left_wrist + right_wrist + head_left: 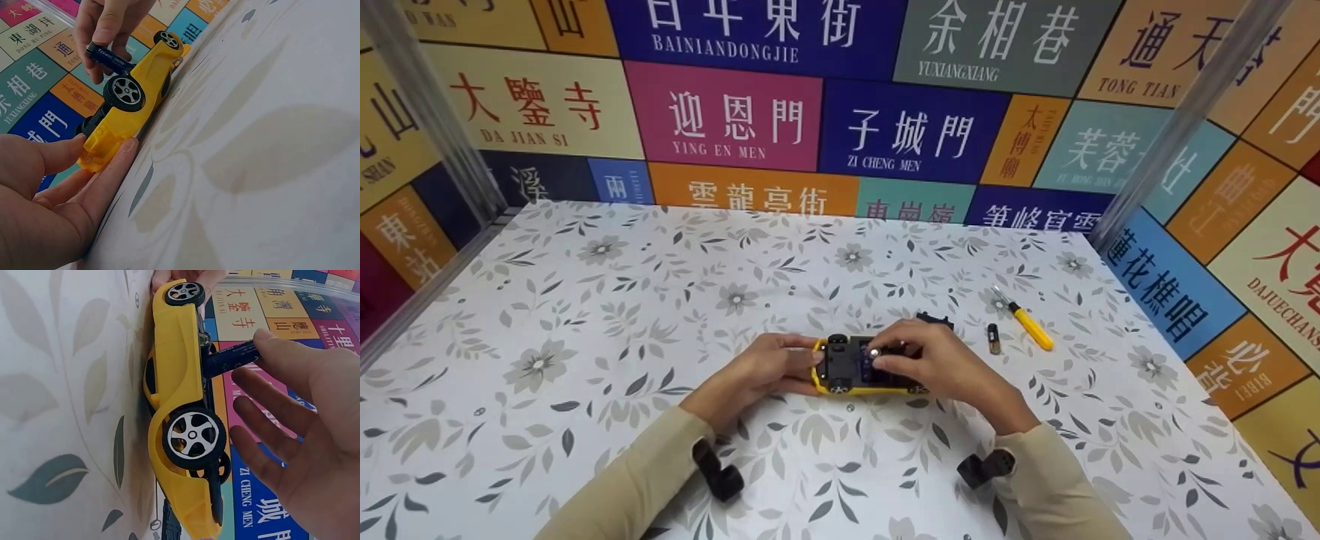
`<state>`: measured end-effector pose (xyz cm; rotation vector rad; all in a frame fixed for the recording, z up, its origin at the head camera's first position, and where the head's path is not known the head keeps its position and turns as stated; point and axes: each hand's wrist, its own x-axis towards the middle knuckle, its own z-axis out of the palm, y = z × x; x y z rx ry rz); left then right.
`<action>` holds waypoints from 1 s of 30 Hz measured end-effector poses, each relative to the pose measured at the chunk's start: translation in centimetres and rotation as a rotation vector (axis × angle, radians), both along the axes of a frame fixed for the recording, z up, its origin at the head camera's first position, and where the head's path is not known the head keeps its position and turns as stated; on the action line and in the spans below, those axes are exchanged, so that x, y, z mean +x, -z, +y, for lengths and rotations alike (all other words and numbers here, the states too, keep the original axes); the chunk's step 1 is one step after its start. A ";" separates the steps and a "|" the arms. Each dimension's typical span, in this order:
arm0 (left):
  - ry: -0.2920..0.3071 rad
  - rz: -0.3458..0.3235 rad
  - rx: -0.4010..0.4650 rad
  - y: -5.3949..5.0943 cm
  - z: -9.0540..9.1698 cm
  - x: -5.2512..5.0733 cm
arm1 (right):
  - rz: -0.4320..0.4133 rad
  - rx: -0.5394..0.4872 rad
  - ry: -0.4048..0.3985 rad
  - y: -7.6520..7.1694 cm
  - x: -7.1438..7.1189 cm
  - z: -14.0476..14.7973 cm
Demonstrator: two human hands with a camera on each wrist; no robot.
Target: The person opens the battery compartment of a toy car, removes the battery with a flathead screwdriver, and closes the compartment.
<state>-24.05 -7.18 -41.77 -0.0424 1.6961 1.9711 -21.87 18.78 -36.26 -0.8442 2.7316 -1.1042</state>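
A yellow toy car (859, 388) lies upside down on the table, its black underside (838, 366) and wheels facing up. At one end of it, my left hand (757, 369) grips the yellow body between thumb and fingers (121, 154). Over the middle of the underside, my right hand (936, 358) pinches a dark blue battery (233, 359) between thumb and forefinger. The battery stands tilted out of the car, its lower end at the opening in the underside; how deep it sits is hidden. The other right fingers (256, 450) are spread, apart from the car.
Just beyond my right hand lies a black plastic part (936, 321), partly covered. To the right are a small black-and-gold battery (994, 339) and a screwdriver (1030, 324) with a yellow handle. Behind the floral tablecloth (675, 262) rises a wall of coloured signs (727, 116).
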 end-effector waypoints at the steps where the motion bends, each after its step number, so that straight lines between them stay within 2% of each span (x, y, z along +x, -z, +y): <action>1: 0.001 0.003 0.000 0.0 0.0 0.0 | -0.025 -0.006 0.013 0.0 0.0 0.0; 6: 0.011 0.013 -0.001 0.0 0.0 0.0 | -0.152 -0.086 0.043 -0.4 0.0 0.3; 9: 0.021 0.021 -0.005 0.0 0.0 -0.1 | -0.204 -0.178 0.036 -0.6 -0.1 0.4; 15: 0.003 0.013 -0.010 0.0 0.0 0.0 | -0.336 -0.377 0.030 -0.8 -0.2 0.4; 23: 0.014 0.021 -0.009 0.1 0.0 0.1 | -0.408 -0.483 0.099 -1.1 -0.2 0.3; 30: 0.027 0.034 0.005 0.1 0.0 0.1 | -0.405 -0.549 0.148 -1.6 -0.3 0.6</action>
